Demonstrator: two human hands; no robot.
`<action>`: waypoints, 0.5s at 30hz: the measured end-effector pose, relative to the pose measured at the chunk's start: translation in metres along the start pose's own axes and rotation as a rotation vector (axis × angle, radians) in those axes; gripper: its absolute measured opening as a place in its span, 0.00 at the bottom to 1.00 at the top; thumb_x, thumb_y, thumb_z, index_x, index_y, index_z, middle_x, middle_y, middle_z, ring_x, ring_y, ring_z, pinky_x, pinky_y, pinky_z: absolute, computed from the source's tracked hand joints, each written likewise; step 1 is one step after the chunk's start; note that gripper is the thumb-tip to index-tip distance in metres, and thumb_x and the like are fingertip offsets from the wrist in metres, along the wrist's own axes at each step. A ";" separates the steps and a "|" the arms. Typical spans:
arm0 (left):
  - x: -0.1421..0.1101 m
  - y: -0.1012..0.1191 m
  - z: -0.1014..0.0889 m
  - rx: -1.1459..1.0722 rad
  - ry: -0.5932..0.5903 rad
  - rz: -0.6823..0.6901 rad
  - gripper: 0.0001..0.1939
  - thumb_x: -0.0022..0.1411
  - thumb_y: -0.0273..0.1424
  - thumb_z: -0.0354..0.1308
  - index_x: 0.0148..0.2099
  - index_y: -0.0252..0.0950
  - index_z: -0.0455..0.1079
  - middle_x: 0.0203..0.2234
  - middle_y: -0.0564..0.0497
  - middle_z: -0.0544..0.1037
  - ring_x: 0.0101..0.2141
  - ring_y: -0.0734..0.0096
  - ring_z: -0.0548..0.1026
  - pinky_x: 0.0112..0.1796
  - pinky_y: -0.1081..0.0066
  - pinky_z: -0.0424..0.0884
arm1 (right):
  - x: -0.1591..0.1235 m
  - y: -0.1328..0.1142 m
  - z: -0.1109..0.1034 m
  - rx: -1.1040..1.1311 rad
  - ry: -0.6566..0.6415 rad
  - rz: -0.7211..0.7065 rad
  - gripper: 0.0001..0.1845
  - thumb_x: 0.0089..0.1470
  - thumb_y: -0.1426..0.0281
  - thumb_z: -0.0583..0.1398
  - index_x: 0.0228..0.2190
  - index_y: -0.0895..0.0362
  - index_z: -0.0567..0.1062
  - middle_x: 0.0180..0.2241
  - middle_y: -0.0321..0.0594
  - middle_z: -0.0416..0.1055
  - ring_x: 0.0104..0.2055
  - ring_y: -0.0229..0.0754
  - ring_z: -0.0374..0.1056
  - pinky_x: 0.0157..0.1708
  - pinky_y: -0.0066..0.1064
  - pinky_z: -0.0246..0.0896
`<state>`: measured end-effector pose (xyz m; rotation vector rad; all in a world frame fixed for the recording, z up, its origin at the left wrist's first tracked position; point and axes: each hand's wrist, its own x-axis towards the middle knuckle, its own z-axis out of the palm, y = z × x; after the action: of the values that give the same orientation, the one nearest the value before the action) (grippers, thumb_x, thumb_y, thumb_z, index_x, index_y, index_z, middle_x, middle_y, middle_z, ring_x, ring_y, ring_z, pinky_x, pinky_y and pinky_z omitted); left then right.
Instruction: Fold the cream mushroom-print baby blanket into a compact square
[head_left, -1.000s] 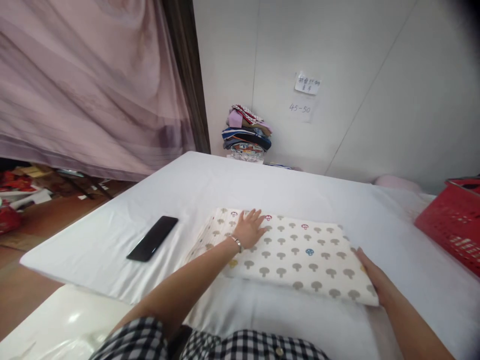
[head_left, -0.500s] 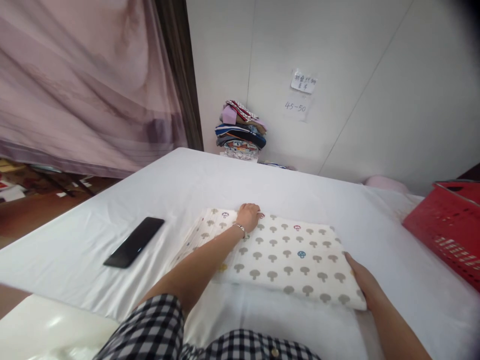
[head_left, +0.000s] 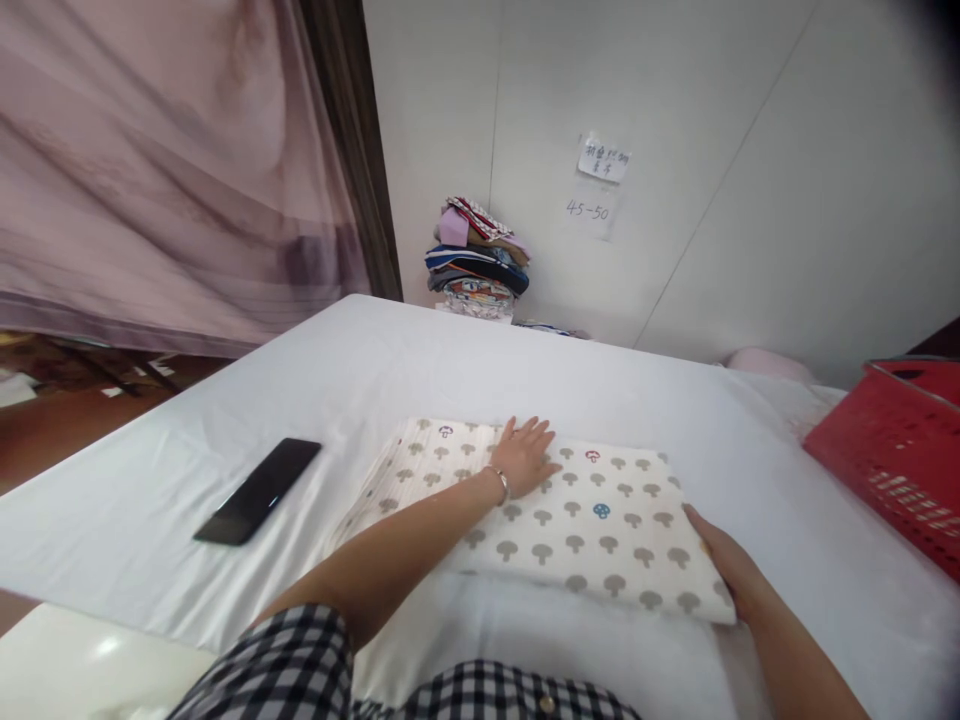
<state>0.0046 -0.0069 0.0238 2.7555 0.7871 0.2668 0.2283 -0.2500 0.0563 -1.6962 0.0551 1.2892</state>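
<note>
A folded cream cloth with a mushroom print [head_left: 600, 530] lies on the white sheet [head_left: 465, 370] in front of me. My left hand [head_left: 529, 455] rests flat on its far edge near the middle, fingers stretched out, a bracelet at the wrist. My right hand [head_left: 724, 570] lies against the cloth's near right corner; its fingers are tucked at the edge, mostly hidden by the fabric.
A black phone [head_left: 259, 490] lies on the sheet to the left of the cloth. A stack of folded clothes [head_left: 476, 260] stands at the far wall under two paper notes [head_left: 600, 160]. A red plastic basket [head_left: 892, 450] sits at the right. A pink curtain [head_left: 165, 170] hangs at the left.
My left hand was curled at the cloth's far edge half a second ago; now it lies flat, a little further right. The right hand stays at the corner.
</note>
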 end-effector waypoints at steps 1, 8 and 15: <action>-0.002 0.004 0.004 0.004 -0.045 0.027 0.33 0.63 0.50 0.41 0.64 0.39 0.51 0.65 0.47 0.51 0.64 0.59 0.44 0.61 0.51 0.34 | 0.000 0.000 0.000 0.000 -0.004 -0.008 0.29 0.51 0.55 0.60 0.49 0.61 0.71 0.36 0.50 0.77 0.38 0.52 0.74 0.38 0.39 0.71; -0.002 0.006 0.007 -0.028 -0.179 0.016 0.38 0.61 0.55 0.36 0.66 0.38 0.46 0.66 0.46 0.45 0.65 0.60 0.39 0.61 0.50 0.33 | 0.010 0.008 -0.009 0.006 -0.006 -0.045 0.33 0.47 0.56 0.63 0.51 0.60 0.68 0.37 0.49 0.77 0.38 0.54 0.74 0.37 0.40 0.72; -0.063 0.012 -0.021 -0.100 -0.076 0.052 0.37 0.61 0.56 0.37 0.66 0.42 0.48 0.65 0.47 0.48 0.64 0.59 0.42 0.61 0.50 0.38 | 0.009 0.010 -0.015 -0.064 0.039 -0.053 0.35 0.46 0.57 0.62 0.54 0.58 0.67 0.37 0.49 0.77 0.39 0.54 0.74 0.38 0.40 0.73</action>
<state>-0.0472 -0.0470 0.0407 2.6776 0.6656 0.2040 0.2372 -0.2611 0.0422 -1.7662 -0.0081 1.2299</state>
